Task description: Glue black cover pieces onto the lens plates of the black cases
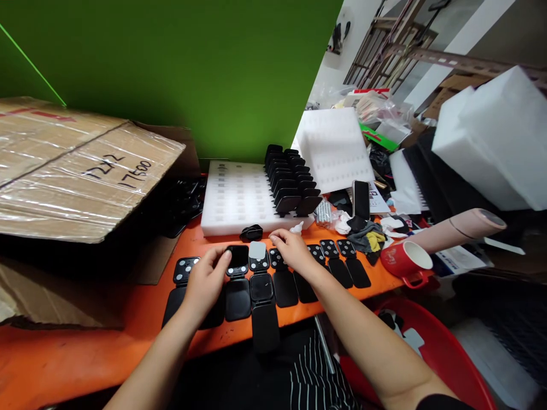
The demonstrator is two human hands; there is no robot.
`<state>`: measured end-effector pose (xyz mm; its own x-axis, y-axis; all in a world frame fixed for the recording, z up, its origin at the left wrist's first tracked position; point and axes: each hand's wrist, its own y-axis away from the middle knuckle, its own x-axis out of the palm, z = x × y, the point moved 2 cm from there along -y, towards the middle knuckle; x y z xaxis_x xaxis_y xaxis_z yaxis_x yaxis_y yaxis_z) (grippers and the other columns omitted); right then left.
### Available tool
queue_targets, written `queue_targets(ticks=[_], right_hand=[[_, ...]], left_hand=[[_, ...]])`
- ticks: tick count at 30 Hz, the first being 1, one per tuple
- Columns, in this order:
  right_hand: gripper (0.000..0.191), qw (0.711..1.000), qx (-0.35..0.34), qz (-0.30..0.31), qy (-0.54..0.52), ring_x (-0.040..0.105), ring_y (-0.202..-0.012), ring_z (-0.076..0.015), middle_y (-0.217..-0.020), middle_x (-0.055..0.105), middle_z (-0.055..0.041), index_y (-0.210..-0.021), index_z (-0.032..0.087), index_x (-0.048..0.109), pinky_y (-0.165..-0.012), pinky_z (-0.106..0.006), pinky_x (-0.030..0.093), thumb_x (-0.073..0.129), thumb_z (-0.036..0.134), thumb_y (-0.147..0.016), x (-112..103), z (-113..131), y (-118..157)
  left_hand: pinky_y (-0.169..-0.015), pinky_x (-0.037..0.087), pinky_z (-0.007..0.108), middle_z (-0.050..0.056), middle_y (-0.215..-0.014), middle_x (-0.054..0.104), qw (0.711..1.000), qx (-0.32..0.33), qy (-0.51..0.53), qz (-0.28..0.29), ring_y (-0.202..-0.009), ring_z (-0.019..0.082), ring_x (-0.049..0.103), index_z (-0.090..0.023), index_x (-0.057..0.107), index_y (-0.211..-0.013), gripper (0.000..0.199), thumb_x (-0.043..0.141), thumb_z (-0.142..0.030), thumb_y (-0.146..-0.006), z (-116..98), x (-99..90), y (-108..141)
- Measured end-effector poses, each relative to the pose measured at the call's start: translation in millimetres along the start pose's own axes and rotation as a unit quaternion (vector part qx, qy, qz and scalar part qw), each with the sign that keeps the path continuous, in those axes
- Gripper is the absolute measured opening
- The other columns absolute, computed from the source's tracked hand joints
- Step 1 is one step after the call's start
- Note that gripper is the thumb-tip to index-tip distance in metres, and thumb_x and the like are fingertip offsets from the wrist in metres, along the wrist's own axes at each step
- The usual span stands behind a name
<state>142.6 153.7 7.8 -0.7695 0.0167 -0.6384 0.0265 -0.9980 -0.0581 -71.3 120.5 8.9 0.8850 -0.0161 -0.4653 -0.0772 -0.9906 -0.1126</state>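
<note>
My left hand (210, 274) pinches the left edge of a glossy black square plate (237, 259) over the row of hinged black pieces. My right hand (291, 248) is bent, thumb and fingertips together, above a dotted black piece (277, 259); whether something small is between the fingertips cannot be made out. Between the hands a light grey square (257, 250) lies on another dotted piece. Below it sits an opened black piece (261, 287) with its lower flap hanging over the table's front edge. More dotted pieces (329, 249) lie to the right.
A white foam block (237, 199) holds rows of upright black pieces (287, 185) behind the hands. A large cardboard box (85, 171) stands left. On the right are a red mug (405, 262), a pink bottle (465, 229), a phone (361, 199) and cloths (365, 238). A red tub (444, 336) sits below.
</note>
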Motion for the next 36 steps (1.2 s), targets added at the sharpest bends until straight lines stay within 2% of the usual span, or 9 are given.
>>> queue_targets(ticks=[3,7,9,12,15,19,29,36], right_hand=[[0.017,0.996,-0.007,0.042,0.074,0.059,-0.082,-0.0167,-0.086,0.068,-0.005,-0.082,0.017,0.067,-0.076,-0.028,0.042,0.051,0.017,-0.086,3.6,-5.0,-0.3],[0.02,0.986,-0.002,0.073,0.153,0.059,-0.089,-0.0181,-0.093,0.067,-0.0078,-0.088,0.015,0.07,-0.082,-0.028,0.041,0.05,0.018,-0.088,11.6,-6.6,-6.9],[0.022,0.98,0.004,0.093,0.175,0.058,-0.092,-0.0189,-0.098,0.066,-0.0085,-0.095,0.015,0.07,-0.085,-0.028,0.04,0.049,0.019,-0.089,16.3,-7.0,-10.9],[0.023,0.974,0.006,0.114,0.197,0.059,-0.094,-0.0198,-0.1,0.066,-0.0083,-0.099,0.017,0.07,-0.084,-0.028,0.04,0.05,0.023,-0.088,22.5,-8.5,-15.6],[0.024,0.972,0.01,0.116,0.206,0.06,-0.092,-0.0205,-0.099,0.065,-0.008,-0.098,0.018,0.07,-0.082,-0.028,0.041,0.049,0.027,-0.088,26.9,-10.2,-18.8],[0.022,0.972,0.015,0.114,0.206,0.06,-0.091,-0.02,-0.098,0.064,-0.0073,-0.095,0.019,0.069,-0.082,-0.028,0.04,0.05,0.028,-0.088,30.4,-12.3,-21.7],[0.009,0.983,0.035,0.114,0.142,0.057,-0.084,-0.0177,-0.089,0.062,-0.0044,-0.081,0.018,0.063,-0.076,-0.028,0.04,0.056,0.024,-0.082,35.9,-23.1,-27.3],[0.01,0.988,0.038,0.134,0.066,0.055,-0.069,-0.0135,-0.074,0.061,0.0002,-0.075,0.017,0.058,-0.062,-0.023,0.04,0.052,0.021,-0.082,29.0,-20.0,-26.8]], left_hand=[[-0.068,0.05,0.031,0.005,-0.084,0.07,0.998,0.003,-0.035,0.053,-0.079,0.021,0.066,-0.019,0.062,-0.087,0.03,0.041,-0.041,-0.088,3.2,7.4,27.2],[-0.071,0.05,0.035,0.004,-0.083,0.07,0.987,0.041,-0.094,0.121,-0.08,0.023,0.065,-0.022,0.062,-0.082,0.026,0.04,-0.032,-0.09,-4.9,29.5,48.2],[-0.081,0.05,0.039,0.006,-0.096,0.07,0.981,0.07,-0.116,0.142,-0.093,0.024,0.064,-0.022,0.062,-0.086,0.025,0.038,-0.028,-0.09,-10.2,41.8,51.5],[-0.098,0.042,0.044,0.007,-0.119,0.064,0.97,0.11,-0.146,0.16,-0.115,0.025,0.055,-0.021,0.061,-0.092,0.022,0.039,-0.023,-0.09,-13.6,58.2,52.0],[-0.103,0.038,0.047,0.008,-0.128,0.059,0.96,0.134,-0.179,0.166,-0.123,0.025,0.049,-0.02,0.06,-0.094,0.021,0.04,-0.02,-0.091,-11.1,70.2,50.8],[-0.103,0.039,0.048,0.012,-0.129,0.057,0.951,0.143,-0.224,0.155,-0.123,0.027,0.048,-0.016,0.059,-0.098,0.02,0.04,-0.018,-0.091,-6.0,78.0,49.7],[-0.095,0.045,0.044,0.014,-0.128,0.056,0.927,0.171,-0.298,0.15,-0.116,0.027,0.053,-0.015,0.061,-0.098,0.02,0.044,-0.016,-0.088,-10.5,84.3,47.7],[-0.093,0.045,0.043,0.019,-0.128,0.055,0.916,0.18,-0.318,0.163,-0.116,0.03,0.053,-0.01,0.063,-0.1,0.024,0.042,-0.013,-0.087,-13.7,87.2,42.9]])
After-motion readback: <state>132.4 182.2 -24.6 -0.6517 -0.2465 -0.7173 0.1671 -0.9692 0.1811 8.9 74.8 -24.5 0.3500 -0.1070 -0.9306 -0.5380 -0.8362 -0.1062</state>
